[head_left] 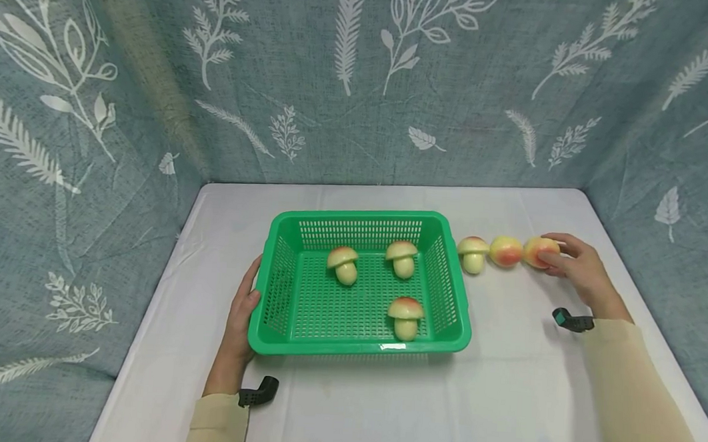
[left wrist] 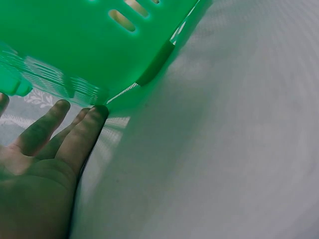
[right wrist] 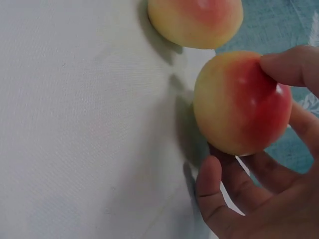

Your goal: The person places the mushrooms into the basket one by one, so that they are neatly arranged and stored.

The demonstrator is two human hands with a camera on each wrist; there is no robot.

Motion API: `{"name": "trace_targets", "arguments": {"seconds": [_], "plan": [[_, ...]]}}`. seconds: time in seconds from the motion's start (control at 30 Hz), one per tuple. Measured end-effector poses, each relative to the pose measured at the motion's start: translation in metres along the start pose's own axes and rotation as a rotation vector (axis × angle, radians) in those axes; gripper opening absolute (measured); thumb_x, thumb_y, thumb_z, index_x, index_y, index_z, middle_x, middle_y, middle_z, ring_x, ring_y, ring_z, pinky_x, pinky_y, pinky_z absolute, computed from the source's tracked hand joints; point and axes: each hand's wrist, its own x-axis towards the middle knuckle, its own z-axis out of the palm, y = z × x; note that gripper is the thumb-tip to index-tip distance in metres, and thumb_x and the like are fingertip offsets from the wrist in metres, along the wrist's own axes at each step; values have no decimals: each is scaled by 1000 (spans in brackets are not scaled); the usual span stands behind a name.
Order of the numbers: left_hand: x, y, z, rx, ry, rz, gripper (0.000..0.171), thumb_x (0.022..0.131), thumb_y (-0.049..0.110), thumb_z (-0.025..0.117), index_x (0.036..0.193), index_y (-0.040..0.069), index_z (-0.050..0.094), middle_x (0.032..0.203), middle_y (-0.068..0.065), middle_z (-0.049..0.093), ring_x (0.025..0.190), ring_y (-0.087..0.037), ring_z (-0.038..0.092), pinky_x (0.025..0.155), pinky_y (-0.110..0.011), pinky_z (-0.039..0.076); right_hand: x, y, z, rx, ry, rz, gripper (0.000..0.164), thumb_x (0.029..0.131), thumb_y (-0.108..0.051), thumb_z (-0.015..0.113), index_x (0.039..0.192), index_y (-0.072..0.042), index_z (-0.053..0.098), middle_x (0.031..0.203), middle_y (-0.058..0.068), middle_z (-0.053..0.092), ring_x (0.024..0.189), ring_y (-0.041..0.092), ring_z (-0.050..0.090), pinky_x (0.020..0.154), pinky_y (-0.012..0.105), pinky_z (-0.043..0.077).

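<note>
A green plastic basket [head_left: 359,351] stands mid-table, with three toy mushrooms inside: one at the left [head_left: 342,266], one at the back right [head_left: 402,259] and one at the front right [head_left: 405,318]. Against the basket's left side rests my left hand [head_left: 242,318]; the left wrist view shows its fingers [left wrist: 82,137] fairly straight and touching the green wall. Right of the basket, my right hand [head_left: 580,269] holds a yellow-and-red toy peach [right wrist: 239,107] between thumb and fingers. Beside it lies a second peach [head_left: 506,252], and then a fourth mushroom [head_left: 473,254] close to the basket's right rim.
A white cloth covers the table [head_left: 501,402]. Blue-grey fabric with white leaf prints [head_left: 358,134] hangs behind and along both sides. Each wrist wears a small black camera, the left one [head_left: 259,392] near the basket's front left corner.
</note>
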Motion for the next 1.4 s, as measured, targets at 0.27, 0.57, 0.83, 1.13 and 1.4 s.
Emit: {"name": "trace_targets", "arguments": {"seconds": [0.27,0.57,0.83,1.13,1.4], "plan": [[0,1,0,-16,-6,6,70,105,34,40,173,27,30,172,-1,37,145,-26,47,100,-29,53,-4,-14,-8,50,68,-13,44,108,-17,69,150,-9,59,117,-18,58,100,0,60,77,19,55],[1,-1,-1,-25,-13,18,69,105,34,40,173,27,31,172,-1,37,145,-25,46,102,-29,51,-11,-50,-12,70,89,-134,40,106,-13,72,146,-11,65,113,-20,66,99,1,64,78,15,54],[1,0,1,-28,-16,14,69,105,35,40,173,27,30,173,-1,35,146,-25,45,103,-28,50,-19,-83,-8,23,58,-237,44,104,-9,74,147,-14,67,117,-22,69,104,1,66,81,17,51],[1,1,1,-25,-17,2,70,105,34,39,174,27,29,173,0,35,149,-24,41,106,-29,47,-33,-124,5,-102,-18,-281,48,106,-20,75,152,-13,63,132,-12,66,118,7,60,93,22,44],[0,0,0,-24,-21,4,70,105,34,39,174,27,29,173,-1,35,147,-25,44,105,-28,49,-29,-149,24,-122,-146,-300,45,105,-17,75,148,-12,66,129,-6,71,116,8,65,93,23,47]]}}
